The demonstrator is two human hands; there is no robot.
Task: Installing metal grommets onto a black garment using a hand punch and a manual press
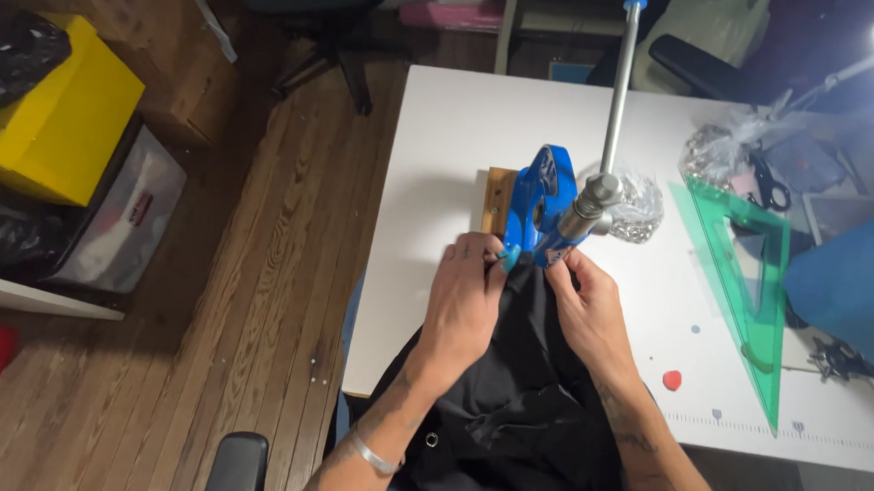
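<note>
At the near edge of the white rectangular table [440, 149], both hands hold a piece of black fabric [519, 394] up to a blue cast-metal hand press [540, 206]. The press stands on a small wooden base block [497, 194], and its long silver lever with a blue grip [618, 97] rises toward the far side. The left hand [464, 300] lies flat over the fabric's left side, fingers curled closed and pinching the cloth edge just beside the press's lower die. The right hand [590, 309] grips the fabric's right side, its fingers bent shut on the cloth directly under the silver cylindrical ram [588, 207]. The fabric drapes from the press over the near table edge toward the person's lap. A silver bracelet [372, 454] circles the left wrist. To the right of the press lies a clear plastic bag of small metal parts [640, 206], touching the press or nearly so. Farther right rests a green transparent triangular ruler [746, 276], and a small red piece [672, 380] lies near it. On the wooden plank floor [232, 296] to the left sits a yellow box [59, 116].
</note>
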